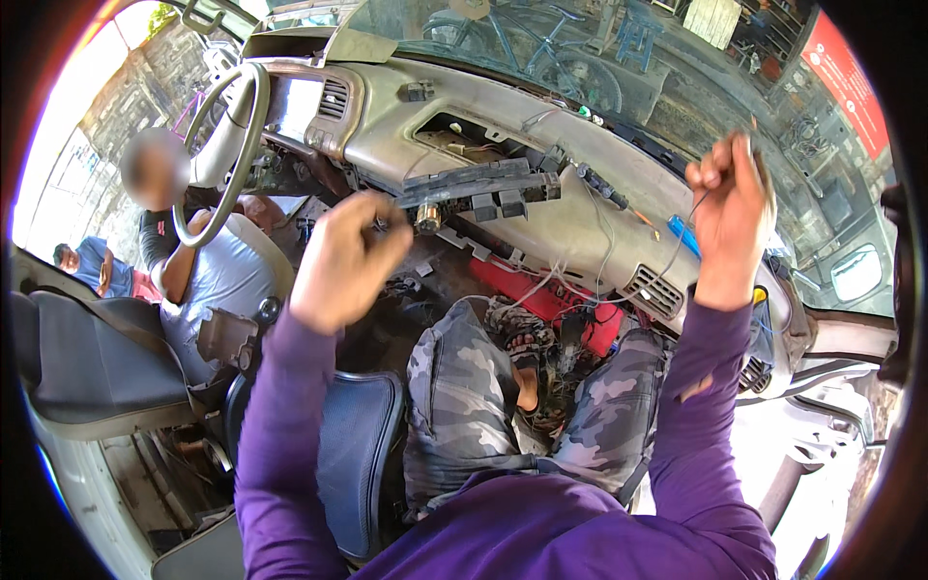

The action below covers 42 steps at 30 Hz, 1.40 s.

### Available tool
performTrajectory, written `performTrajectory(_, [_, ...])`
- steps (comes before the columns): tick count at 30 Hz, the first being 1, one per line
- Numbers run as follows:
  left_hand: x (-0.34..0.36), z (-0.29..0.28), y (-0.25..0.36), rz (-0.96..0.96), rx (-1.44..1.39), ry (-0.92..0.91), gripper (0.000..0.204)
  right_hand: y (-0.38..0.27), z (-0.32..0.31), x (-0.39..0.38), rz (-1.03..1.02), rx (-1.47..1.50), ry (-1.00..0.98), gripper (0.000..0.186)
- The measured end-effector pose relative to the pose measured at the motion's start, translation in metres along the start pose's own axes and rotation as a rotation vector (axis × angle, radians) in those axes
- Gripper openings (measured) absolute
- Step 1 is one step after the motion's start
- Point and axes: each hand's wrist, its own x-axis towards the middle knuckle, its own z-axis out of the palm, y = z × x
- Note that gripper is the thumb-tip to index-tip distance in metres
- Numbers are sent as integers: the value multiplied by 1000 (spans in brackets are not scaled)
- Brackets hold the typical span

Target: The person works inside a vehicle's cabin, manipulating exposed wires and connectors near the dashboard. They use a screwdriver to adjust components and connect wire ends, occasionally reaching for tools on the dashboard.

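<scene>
My left hand (348, 251) is curled beside a metal cylinder (427, 218) under a dark plastic bracket (476, 182) on the dash; what its fingertips hold is hard to make out. Raised at the right, my right hand (727, 208) is closed on a thin wire (699, 201) near its fingertips. Below that hand lie a blue-handled tool (684, 235) and a connector strip with loose wires (604, 189) on the beige dashboard (570, 242).
A steering wheel (253, 126) is at the left, with a co-worker (213, 280) leaning by it and another person (111, 266) outside. Loose cables hang over a red object (604, 329) in the footwell. An open dash cavity (459, 130) sits below the windscreen. Air vents (653, 291) face me.
</scene>
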Motion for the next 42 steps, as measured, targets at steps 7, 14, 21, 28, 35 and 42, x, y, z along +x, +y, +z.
performTrajectory(7, [190,74,-167,63,516,-37,40,105,60,75,149,-767,-274,21])
performTrajectory(14, [232,112,-176,-71,554,-310,37,183,65,122,169,-898,-392,23])
performTrajectory(21, [235,118,-174,-58,132,-249,25,233,78,148,165,-777,-329,22])
performTrajectory(28, [231,127,-172,79,5,-284,27,270,54,124,240,-871,-534,22])
performTrajectory(35, [231,125,-167,1,-17,-272,21,267,54,118,309,-812,-548,22])
performTrajectory(42, [230,121,-168,18,67,-284,26,269,63,107,240,-870,-654,22])
